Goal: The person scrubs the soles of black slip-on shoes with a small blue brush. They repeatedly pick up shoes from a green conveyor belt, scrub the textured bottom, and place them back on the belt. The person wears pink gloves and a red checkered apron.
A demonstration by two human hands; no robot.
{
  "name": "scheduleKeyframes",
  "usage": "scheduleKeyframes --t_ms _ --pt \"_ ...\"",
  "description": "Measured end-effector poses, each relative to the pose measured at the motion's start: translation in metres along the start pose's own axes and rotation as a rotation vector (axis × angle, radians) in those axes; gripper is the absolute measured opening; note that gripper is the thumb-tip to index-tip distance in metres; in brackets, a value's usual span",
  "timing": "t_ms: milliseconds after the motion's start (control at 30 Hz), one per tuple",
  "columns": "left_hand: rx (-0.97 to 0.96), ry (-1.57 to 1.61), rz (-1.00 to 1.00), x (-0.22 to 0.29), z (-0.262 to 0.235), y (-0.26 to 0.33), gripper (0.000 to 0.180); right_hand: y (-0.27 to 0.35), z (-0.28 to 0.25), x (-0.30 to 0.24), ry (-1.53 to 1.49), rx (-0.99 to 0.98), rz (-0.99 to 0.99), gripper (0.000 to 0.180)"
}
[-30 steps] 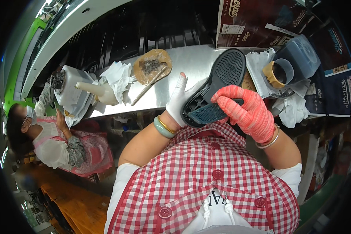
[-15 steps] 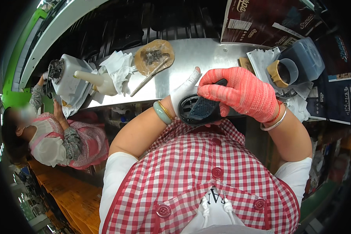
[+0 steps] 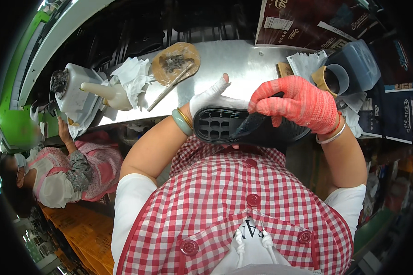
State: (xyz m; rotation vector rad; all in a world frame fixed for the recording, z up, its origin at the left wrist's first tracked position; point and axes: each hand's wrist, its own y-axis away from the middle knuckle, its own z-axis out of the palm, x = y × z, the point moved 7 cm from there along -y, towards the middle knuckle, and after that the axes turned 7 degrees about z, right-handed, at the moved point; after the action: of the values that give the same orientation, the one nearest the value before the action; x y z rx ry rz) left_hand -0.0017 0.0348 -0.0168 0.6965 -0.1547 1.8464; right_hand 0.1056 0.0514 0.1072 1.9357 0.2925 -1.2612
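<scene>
A black shoe sole [image 3: 214, 123] lies level in front of my apron, its hollow, gridded heel end turned up to the left. My left hand [image 3: 211, 98], in a white glove with bare fingertips, holds the sole from behind and beneath, its thumb raised; most of its fingers are hidden. Over the middle of the sole is my right hand [image 3: 296, 103] in a red knitted glove. It pinches a dark, flat tool [image 3: 249, 124] that looks like a brush, slanting down with its lower end on the sole.
On the metal bench [image 3: 215, 59] are a round tan pad [image 3: 176, 64] with dark smears, a thin stick [image 3: 170, 87], crumpled white paper [image 3: 132, 78] and a cream bottle [image 3: 117, 94]. A clear plastic tub [image 3: 360, 66] stands right. Another person [image 3: 69, 174] works at left.
The sole has shifted left with my left hand, showing more of its gridded heel. My right hand has moved right, the brush-like tool with it. The person at left has leaned back.
</scene>
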Motion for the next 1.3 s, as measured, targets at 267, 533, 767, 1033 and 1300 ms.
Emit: scheduleKeyframes --t_ms 267,533,767,1033,1300 --pt "-0.041 0.099 0.012 0.003 0.013 0.007 0.087 0.035 -0.025 0.061 -0.186 0.175 -0.015 0.021" --pt "0.151 -0.313 0.754 0.092 -0.012 0.032 0.060 0.133 -0.118 0.064 -0.390 0.990 -0.302 0.027" --pt "0.240 0.240 0.601 0.027 0.002 0.011 0.078 0.138 -0.159 0.123 -0.305 1.297 -0.152 0.027" --pt "0.453 0.409 0.441 -0.041 -0.015 0.018 0.059 0.138 -0.170 0.141 -0.266 1.313 -0.103 0.029" --pt "0.247 0.379 0.524 -0.007 0.008 -0.026 0.061 0.138 -0.169 0.175 -0.655 1.218 -0.179 0.025"
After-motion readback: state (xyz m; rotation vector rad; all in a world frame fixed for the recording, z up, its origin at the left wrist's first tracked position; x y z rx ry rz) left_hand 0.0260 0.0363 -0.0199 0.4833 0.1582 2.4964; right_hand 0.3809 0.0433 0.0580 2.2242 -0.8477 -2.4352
